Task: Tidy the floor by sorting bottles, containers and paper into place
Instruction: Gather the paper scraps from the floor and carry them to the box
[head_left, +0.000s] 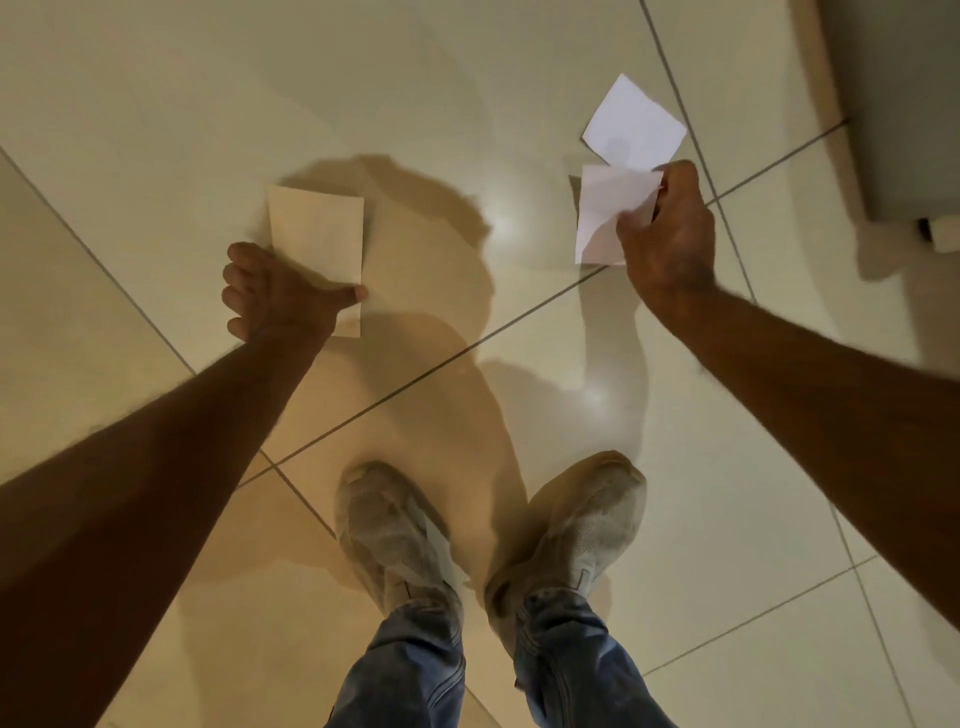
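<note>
Head view, looking straight down: tiled floor, person's two shoes at bottom centre, both arms reaching toward the upper half of the frame. Left hand, centre-left of frame, grips a beige paper, thumb across its lower right corner, fingers curled behind the lower left edge. That sheet's long axis runs roughly up-down in the frame, slightly tilted, free end pointing to the top of frame; cannot tell if it is lifted clear of the floor or resting on it. Right hand, upper right of frame, pinches a white paper at its right edge, sheet bent and hanging to the left of the fingers, long axis roughly vertical in frame. Key relation: a second white sheet lies flat on the floor just above the right hand in the frame, its lower corner overlapped by the held white paper, rotated diamond-wise, corners pointing up-left and down-right, no clear long axis. It sits far nearer the right hand than the left, which is well apart across the frame. Judgement: next pickup is the loose sheet, reach goes up-frame from the right hand, already loaded. Grey furniture base at upper right edge, near that sheet. No bottles or containers in view.
</note>
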